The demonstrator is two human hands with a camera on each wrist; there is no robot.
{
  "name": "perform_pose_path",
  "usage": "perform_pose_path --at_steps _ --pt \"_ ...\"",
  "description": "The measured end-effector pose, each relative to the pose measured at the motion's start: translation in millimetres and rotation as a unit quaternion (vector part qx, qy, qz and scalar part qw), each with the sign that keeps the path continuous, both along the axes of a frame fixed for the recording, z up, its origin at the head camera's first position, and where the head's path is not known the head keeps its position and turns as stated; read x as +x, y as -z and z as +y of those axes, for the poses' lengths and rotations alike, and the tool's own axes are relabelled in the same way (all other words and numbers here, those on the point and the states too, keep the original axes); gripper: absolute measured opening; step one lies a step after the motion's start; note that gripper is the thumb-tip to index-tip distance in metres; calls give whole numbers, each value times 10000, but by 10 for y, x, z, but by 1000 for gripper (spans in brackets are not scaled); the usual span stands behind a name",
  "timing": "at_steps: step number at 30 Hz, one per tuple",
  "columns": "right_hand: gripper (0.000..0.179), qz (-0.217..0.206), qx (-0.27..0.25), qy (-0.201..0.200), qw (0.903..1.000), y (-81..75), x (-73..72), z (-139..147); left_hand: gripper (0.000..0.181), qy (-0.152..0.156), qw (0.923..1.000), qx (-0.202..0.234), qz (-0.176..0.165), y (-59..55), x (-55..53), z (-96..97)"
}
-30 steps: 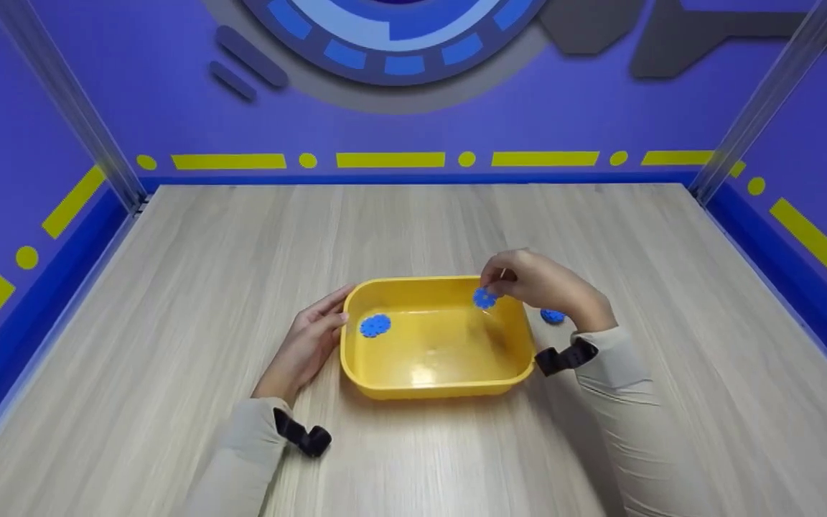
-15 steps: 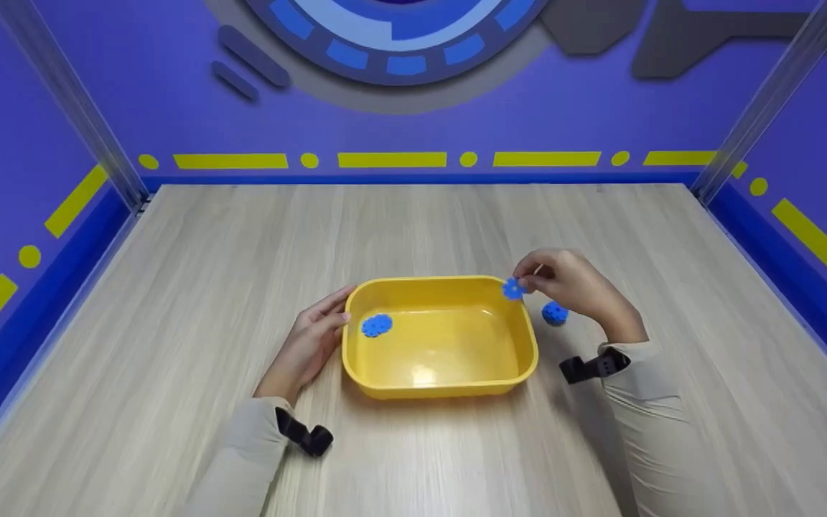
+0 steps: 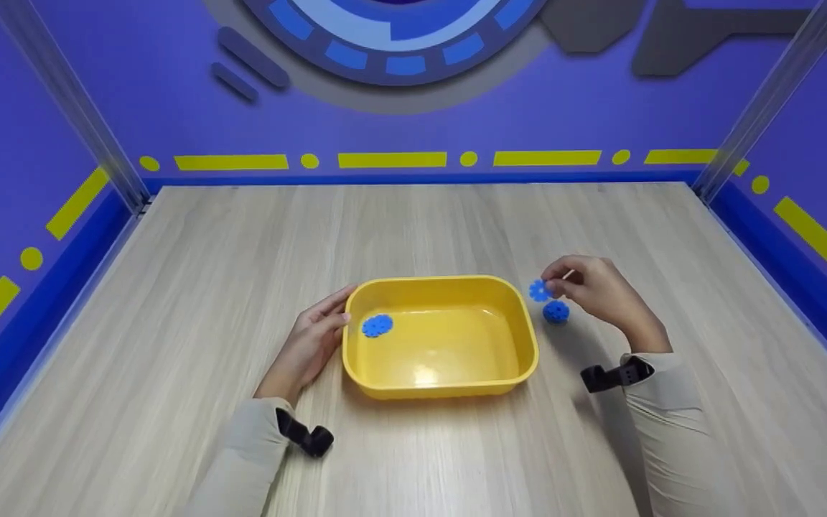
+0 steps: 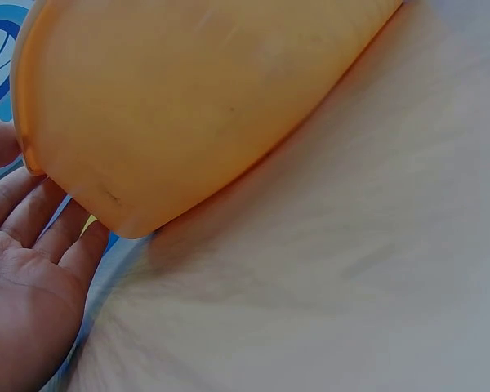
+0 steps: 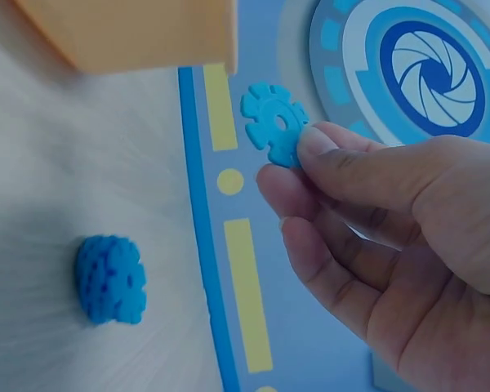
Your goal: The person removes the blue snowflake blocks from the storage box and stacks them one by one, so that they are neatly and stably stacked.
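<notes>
My right hand pinches a blue notched plastic disc between thumb and fingertips. It hovers just right of the yellow plastic tub. Below it on the table stands a short stack of similar blue discs, also in the head view as a blue stack. Two overlapping blue discs lie inside the tub toward its left end. At the tub's left side my left hand grips the rim, thumb on the edge and fingers along the outer wall; the left wrist view shows those fingers against it.
The wood-grain table extends around the tub. Purple-blue printed walls border its back and both sides, with clear corner posts. A black camera strap sits on each wrist.
My right hand has moved right with the pinched disc, from over the tub to beyond its right rim, near the stack. The left hand and tub stay almost still.
</notes>
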State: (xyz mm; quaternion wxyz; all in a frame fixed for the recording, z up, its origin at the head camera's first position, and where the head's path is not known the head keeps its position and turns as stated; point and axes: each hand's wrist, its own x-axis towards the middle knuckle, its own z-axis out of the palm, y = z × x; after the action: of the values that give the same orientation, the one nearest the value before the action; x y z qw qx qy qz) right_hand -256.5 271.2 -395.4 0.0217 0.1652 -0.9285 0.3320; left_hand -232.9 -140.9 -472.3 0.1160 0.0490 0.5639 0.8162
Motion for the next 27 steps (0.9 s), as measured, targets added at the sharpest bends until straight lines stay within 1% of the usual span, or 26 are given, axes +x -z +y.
perform_pose_path --at_steps 4,13,20,27 --pt "13 -153 40 117 9998 42 1 71 56 5 10000 22 2 1 0 4" --pt "14 -295 17 298 9991 124 -30 185 55 -39 10000 4 43 9 -11 12" --pt "16 -580 -13 457 9973 196 -53 240 55 -51 10000 -32 -2 18 -15 1" --pt "16 -712 -52 484 9963 232 -60 293 54 -87 9999 51 -35 0 -3 9"
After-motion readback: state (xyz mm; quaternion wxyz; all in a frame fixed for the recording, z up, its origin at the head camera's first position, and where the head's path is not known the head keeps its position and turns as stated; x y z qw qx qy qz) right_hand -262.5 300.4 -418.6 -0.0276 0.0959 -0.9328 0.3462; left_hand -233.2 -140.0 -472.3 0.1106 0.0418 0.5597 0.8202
